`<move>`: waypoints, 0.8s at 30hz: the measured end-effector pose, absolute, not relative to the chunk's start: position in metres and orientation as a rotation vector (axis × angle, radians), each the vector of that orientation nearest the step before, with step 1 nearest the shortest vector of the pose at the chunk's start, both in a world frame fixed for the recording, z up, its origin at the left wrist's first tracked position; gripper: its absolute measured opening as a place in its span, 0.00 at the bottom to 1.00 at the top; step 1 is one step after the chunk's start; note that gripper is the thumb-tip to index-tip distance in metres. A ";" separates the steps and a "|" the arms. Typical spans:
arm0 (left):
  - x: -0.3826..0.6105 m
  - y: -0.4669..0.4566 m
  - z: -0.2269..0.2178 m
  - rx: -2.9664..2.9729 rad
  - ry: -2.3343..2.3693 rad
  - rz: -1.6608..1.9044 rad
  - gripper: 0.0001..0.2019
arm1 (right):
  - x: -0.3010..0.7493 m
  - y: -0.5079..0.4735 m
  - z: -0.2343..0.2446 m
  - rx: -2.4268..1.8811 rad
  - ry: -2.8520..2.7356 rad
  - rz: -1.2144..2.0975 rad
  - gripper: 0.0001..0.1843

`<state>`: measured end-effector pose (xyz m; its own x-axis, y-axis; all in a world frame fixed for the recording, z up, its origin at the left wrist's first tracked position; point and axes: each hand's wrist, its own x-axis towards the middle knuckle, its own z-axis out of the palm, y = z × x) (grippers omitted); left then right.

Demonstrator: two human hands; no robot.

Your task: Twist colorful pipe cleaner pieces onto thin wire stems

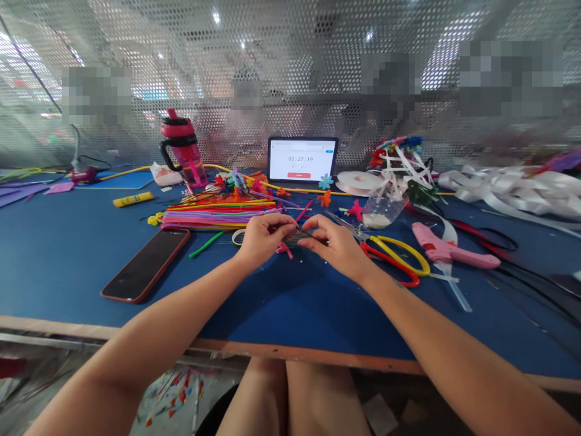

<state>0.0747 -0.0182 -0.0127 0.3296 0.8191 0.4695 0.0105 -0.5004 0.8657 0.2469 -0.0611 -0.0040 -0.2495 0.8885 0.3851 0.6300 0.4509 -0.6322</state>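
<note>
One broad sheet of metal [299, 54], punched with round holes, stands behind a smooth blue tabletop [290, 315] with a pale edge. Glossy white ribbon [503, 188] lies in loose, flat loops at the right. Many straight, fuzzy pipe cleaners [218, 217] form a bundle left of centre. Behind them stand a flat rectangular tablet [302, 158] and a translucent pink bottle [186, 151]. Scissors [399, 257] with red and yellow looped handles lie near a pink plastic glue gun [449, 248]. Between them and a dark, glossy phone [147, 263], the left hand [261, 243] and right hand [336, 247] meet above the tabletop, thumbs and forefingers pinched almost closed on a thin dark strand [306, 232]. Small petalled flowers [324, 198] sit beyond; below the left fingertips curls a fuzzy pink piece [285, 250], whether held I cannot tell.
</note>
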 end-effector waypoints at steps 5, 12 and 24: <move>0.075 -0.019 -0.012 1.772 0.722 1.269 0.06 | 0.246 -0.064 0.000 -1.233 -1.954 0.386 0.13; 0.073 -0.018 -0.012 1.894 0.771 1.285 0.07 | 0.247 -0.064 0.002 -1.253 -1.976 0.298 0.16; 0.075 -0.021 -0.013 1.901 0.774 1.264 0.06 | 0.245 -0.063 -0.003 -1.239 -1.917 0.370 0.12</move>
<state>0.0746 -0.0214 -0.0131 0.3407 0.7916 0.5073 0.0915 -0.5649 0.8201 0.2449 -0.0634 -0.0031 -0.1942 0.8624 0.4676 0.6263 0.4759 -0.6175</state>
